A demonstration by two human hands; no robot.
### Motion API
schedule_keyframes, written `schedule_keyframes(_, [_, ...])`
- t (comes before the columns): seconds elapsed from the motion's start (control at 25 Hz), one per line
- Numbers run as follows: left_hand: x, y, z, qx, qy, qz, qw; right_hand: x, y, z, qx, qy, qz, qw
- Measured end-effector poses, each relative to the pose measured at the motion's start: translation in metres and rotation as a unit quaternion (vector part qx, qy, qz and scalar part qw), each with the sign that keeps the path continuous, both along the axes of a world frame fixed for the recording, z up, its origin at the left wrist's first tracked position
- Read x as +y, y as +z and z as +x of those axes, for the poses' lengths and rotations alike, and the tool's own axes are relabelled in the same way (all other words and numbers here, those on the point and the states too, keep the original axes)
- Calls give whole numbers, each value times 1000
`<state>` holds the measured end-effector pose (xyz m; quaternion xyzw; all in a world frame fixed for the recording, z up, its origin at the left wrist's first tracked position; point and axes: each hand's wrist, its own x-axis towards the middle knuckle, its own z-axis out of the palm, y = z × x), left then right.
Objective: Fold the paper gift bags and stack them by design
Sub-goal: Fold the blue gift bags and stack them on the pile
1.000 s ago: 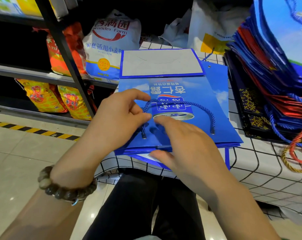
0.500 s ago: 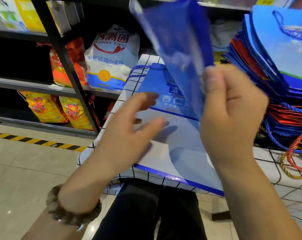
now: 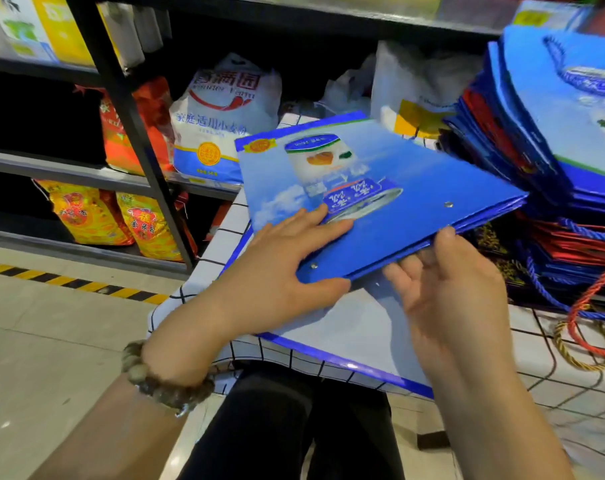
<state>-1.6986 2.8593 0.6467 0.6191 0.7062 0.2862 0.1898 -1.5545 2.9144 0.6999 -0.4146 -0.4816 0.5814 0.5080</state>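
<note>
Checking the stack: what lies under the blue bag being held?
Under the blue bag, another flat bag with a pale face and blue edge lies on the checked cloth. Its far part is covered by the held bag, so its print cannot be seen.

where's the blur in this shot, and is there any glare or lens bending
Head view: motion blur smears the print on the blue gift bag and the stack of bags at right, while the left hand and right hand look sharper. Also in the head view, the wide lens makes the black shelf post lean, and a small glint sits on the floor tile.
</note>
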Motion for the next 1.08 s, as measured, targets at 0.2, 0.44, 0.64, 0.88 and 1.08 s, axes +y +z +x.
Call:
schedule_keyframes(0.2, [-3, 1, -12, -57, -6, 24, 998, 17, -40, 42, -83, 204, -40, 975])
schedule_keyframes(0.44, [-4, 12, -15, -90, 22, 57, 994, 34, -38, 62, -313, 35, 165, 935])
schedule_keyframes(0.64, [-6, 20, -18, -15, -3, -48, 999, 40, -28, 59, -424, -84, 458, 776])
schedule_keyframes(0.88, [-13, 15, -17, 118, -8, -40, 992, 58, -52, 43, -574, 246, 382, 681])
schedule_keyframes(1.08, [-21, 7, -19, 25, -33, -24, 999, 63, -70, 40, -538, 128, 559, 617])
